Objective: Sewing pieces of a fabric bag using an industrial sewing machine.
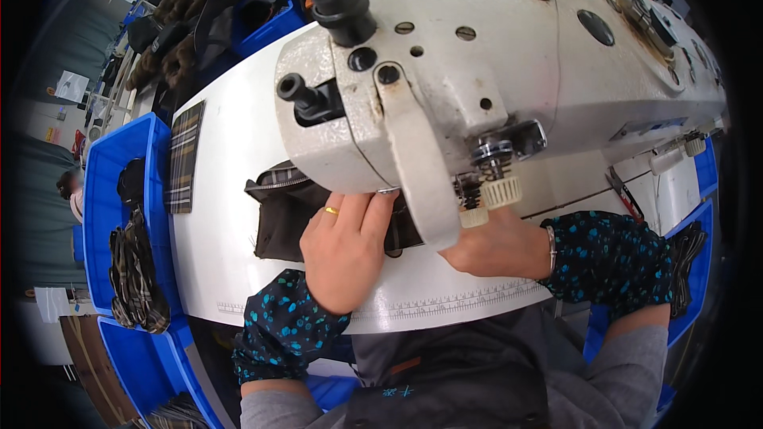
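A dark fabric piece with a metal zipper [278, 222] lies on the white sewing table [222, 159], partly under the head of a white sewing machine [445, 71]. My left hand [343, 250], with a ring on one finger, rests on this piece close to the needle area, its fingers stretched forward and lying flat. To the right of the machine's take-up guard [421, 167] is my right hand [501, 246]. Its fingers are hidden behind the guard and the tension knobs [501, 191], so what they hold does not show. The needle is out of sight too.
A plaid fabric panel [184, 157] lies at the table's left edge. Blue bins [97, 214] with dark and plaid fabric pieces stand left, and another blue bin [703, 254] stands right. Small thread snippers [625, 193] lie right of the machine. A ruler strip [445, 302] runs along the front edge.
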`<state>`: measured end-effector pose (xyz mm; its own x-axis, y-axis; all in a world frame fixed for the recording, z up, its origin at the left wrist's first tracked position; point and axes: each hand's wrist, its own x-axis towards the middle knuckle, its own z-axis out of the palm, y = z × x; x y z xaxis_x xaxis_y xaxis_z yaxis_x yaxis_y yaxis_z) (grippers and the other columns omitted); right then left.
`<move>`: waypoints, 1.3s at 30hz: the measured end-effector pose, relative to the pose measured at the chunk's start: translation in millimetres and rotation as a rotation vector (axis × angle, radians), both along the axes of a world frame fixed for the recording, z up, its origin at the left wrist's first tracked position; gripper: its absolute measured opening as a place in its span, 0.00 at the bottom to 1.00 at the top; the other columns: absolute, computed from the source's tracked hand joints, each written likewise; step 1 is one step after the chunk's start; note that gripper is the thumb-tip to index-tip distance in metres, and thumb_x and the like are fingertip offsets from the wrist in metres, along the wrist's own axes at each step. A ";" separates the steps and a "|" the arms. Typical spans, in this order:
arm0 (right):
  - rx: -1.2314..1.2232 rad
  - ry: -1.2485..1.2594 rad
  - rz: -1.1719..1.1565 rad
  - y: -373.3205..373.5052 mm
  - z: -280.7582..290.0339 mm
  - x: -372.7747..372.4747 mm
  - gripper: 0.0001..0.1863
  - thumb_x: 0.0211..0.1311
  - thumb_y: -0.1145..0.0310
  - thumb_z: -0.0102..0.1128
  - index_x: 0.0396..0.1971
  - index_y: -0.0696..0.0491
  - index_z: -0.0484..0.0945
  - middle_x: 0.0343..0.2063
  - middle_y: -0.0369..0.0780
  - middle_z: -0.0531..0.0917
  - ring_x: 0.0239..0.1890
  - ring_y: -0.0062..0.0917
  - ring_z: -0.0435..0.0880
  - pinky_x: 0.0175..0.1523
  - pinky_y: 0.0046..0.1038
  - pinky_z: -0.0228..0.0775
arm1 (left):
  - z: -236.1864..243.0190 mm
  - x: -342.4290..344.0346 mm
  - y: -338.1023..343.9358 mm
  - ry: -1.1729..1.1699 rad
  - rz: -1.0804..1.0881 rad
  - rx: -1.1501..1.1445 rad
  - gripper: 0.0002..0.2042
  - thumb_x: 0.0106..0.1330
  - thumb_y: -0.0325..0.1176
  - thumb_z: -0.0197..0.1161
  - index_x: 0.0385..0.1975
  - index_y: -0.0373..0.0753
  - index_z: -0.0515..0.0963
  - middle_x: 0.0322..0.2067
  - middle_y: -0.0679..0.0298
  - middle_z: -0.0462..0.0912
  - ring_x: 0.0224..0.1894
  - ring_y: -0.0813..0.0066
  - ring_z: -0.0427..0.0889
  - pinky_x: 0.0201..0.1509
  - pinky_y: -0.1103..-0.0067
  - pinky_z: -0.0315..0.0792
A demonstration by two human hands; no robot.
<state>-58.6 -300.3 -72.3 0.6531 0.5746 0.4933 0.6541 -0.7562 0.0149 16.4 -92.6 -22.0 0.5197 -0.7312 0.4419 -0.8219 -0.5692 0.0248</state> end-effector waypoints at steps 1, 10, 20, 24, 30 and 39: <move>0.000 0.003 -0.001 -0.4 -0.5 0.0 0.18 0.47 0.69 0.61 0.39 0.59 0.86 0.17 0.32 0.76 0.17 0.22 0.77 0.25 0.25 0.67 | -4.2 -0.5 -0.3 -0.001 0.004 0.001 0.13 0.59 0.24 0.63 0.45 0.39 0.81 0.37 0.64 0.79 0.39 0.65 0.83 0.35 0.73 0.76; 0.012 -0.007 0.001 -1.2 -0.4 -0.9 0.19 0.49 0.69 0.61 0.41 0.60 0.85 0.16 0.31 0.76 0.17 0.22 0.78 0.25 0.26 0.67 | -35.1 14.3 -0.8 0.395 -0.028 -0.070 0.08 0.59 0.31 0.69 0.37 0.39 0.81 0.31 0.58 0.81 0.29 0.53 0.83 0.28 0.63 0.75; -0.082 0.026 0.026 -1.3 8.7 -7.0 0.14 0.49 0.69 0.61 0.35 0.59 0.84 0.19 0.33 0.74 0.20 0.21 0.78 0.24 0.24 0.66 | -26.3 3.3 -1.5 0.093 -0.131 0.089 0.10 0.45 0.29 0.66 0.30 0.42 0.84 0.36 0.68 0.80 0.34 0.67 0.81 0.30 0.72 0.77; -0.127 0.042 0.050 3.7 11.6 -16.0 0.12 0.48 0.68 0.61 0.30 0.61 0.83 0.20 0.35 0.75 0.18 0.19 0.76 0.21 0.22 0.64 | -12.0 -3.0 -0.1 0.167 -0.143 0.156 0.22 0.48 0.27 0.71 0.47 0.45 0.86 0.42 0.68 0.83 0.38 0.67 0.85 0.36 0.73 0.81; -0.163 -0.005 0.028 9.8 13.6 -25.0 0.12 0.49 0.68 0.61 0.32 0.57 0.85 0.18 0.32 0.73 0.19 0.19 0.74 0.23 0.23 0.61 | -13.4 -5.8 -3.5 0.048 -0.197 0.180 0.15 0.51 0.32 0.64 0.41 0.43 0.85 0.41 0.70 0.79 0.41 0.70 0.79 0.36 0.76 0.76; -0.154 0.000 0.016 8.3 13.9 -13.6 0.17 0.50 0.69 0.60 0.36 0.67 0.84 0.22 0.39 0.79 0.16 0.18 0.76 0.19 0.23 0.66 | -26.4 6.8 -8.1 0.044 -0.174 0.147 0.12 0.54 0.33 0.62 0.38 0.43 0.84 0.35 0.70 0.76 0.38 0.70 0.77 0.38 0.75 0.74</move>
